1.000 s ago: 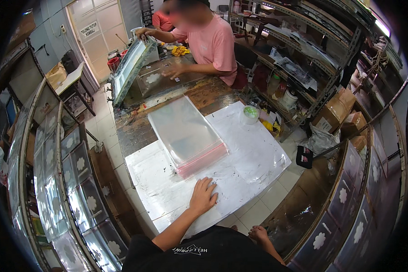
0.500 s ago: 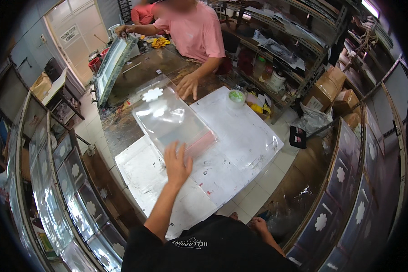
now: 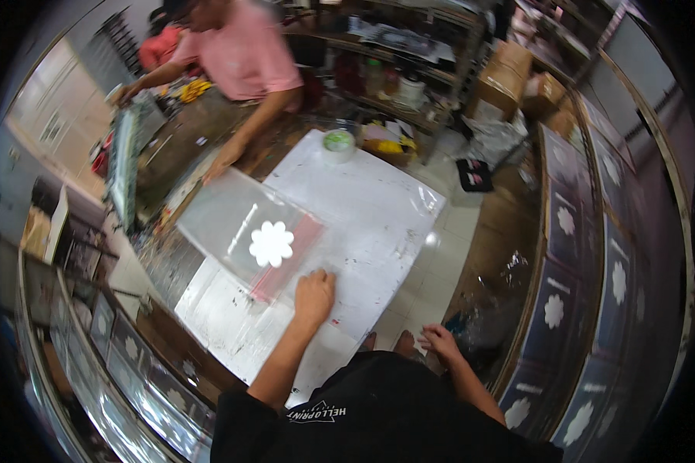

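Over the stained counter [image 3: 162, 261] is the clear, flower-printed bag [image 3: 272, 245], probably light, limp and slippery, best taken by its edges off the print, the left hand [image 3: 315, 299] curled near it, whether clamped I cannot tell, the right hand [image 3: 439, 342] loosely parted

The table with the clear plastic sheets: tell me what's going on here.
Two people are at a table. The wearer's left hand is by the near end of the clear plastic sheets, its fingers curled; whether it grips one is unclear. The right hand is at the wearer's side, off the table. Across from them, a co-worker in pink has one hand at the sheets' far end and the other at the top of a tilted frame. A white flower shape shows on the sheets.
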The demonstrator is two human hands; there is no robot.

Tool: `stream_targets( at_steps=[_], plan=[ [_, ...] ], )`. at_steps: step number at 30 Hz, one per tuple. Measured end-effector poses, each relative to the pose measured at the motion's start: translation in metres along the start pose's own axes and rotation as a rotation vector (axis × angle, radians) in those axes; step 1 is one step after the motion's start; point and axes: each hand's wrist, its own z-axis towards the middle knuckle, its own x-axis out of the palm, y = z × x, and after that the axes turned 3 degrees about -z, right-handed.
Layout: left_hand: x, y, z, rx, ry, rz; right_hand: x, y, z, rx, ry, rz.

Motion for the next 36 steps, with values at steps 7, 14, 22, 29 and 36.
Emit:
stream_targets(
  at_steps=[7,14,22,29,36],
  plan=[
    [0.003,-0.132,0.006,0.405,0.279,-0.317,0.069,0.130,-0.055,-0.360,0.396,0.151],
    [-0.012,-0.203,0.023,0.668,0.430,-0.616,0.010,0.151,-0.094,-0.618,-0.160,-0.271],
    [-0.041,-0.204,0.049,0.608,0.429,-1.016,-0.122,0.214,-0.310,-0.732,-0.588,-0.258],
    [0.013,-0.171,0.055,0.534,0.447,-0.901,-0.180,0.132,-0.492,-0.488,-1.163,0.104],
    [0.039,-0.173,0.057,0.566,0.480,-0.826,-0.178,0.018,-0.540,-0.381,-1.437,0.432]
  ],
)
